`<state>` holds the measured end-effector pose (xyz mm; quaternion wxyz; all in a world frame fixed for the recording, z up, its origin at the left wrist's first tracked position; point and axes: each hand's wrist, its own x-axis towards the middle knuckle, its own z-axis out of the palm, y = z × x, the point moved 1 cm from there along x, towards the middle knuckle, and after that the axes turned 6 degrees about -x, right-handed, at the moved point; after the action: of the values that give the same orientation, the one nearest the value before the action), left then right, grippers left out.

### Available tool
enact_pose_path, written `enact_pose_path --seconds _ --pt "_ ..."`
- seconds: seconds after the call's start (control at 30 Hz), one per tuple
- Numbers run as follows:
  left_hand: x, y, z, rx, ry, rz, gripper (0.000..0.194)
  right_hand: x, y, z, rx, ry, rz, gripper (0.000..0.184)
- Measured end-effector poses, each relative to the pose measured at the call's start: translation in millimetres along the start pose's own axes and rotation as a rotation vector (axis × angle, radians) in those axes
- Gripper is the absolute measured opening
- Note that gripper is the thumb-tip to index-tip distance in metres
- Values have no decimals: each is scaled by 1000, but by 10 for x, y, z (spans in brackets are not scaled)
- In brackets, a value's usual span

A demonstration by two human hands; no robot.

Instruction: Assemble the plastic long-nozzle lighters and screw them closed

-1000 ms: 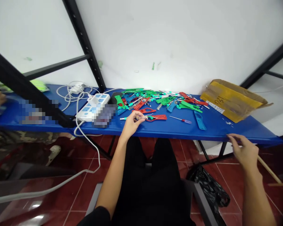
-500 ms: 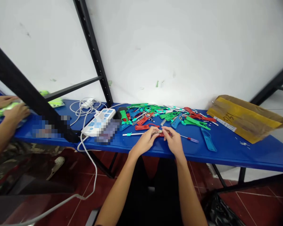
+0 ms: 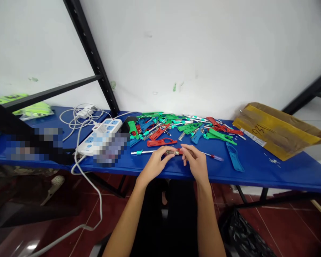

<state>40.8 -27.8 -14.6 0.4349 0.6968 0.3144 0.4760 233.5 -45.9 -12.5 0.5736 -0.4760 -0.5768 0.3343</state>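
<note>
"Where are the hands?"

"Both are over the blue table, near the middle of its front edge. The arms reach in across that edge."

"What is the left hand doing?"

"Its fingertips pinch a small clear piece with a shiny end."

"And the right hand?"

"Its fingers are curled, close to a bit of red between the two hands. I can't tell if it grips anything."

"What is close by?"

"A silver rod pokes out left of the left hand. A red handle lies just behind that hand. A screwdriver is just right of the right hand. A blue handle slants toward the front edge."

"What is at the back edge?"

"A big pile of handles and rods."

"Where is there room to move?"

"A strip of tabletop runs along the front edge. More blue shows between the blue handle and the box by the right end, with white bits near it. The power strip takes up room on the left."
</note>
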Motion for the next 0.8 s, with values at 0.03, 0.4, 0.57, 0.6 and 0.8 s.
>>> enact_pose_path --seconds 0.03,0.4,0.57,0.6,0.8 --pt "-13 -13 -1 3 29 -2 18 -11 -7 -10 5 9 -2 30" --pt "-86 -102 -3 -19 382 -77 16 -60 -70 281 137 -62 101 25" --pt "-112 -30 -44 99 306 -13 21 -123 -57 351 183 -10 137 21" --pt "-107 -14 -48 124 281 8 24 -133 -60 337 164 -13 136 16" --pt "-90 29 -41 172 175 80 34 -145 -81 285 90 39 140 20"
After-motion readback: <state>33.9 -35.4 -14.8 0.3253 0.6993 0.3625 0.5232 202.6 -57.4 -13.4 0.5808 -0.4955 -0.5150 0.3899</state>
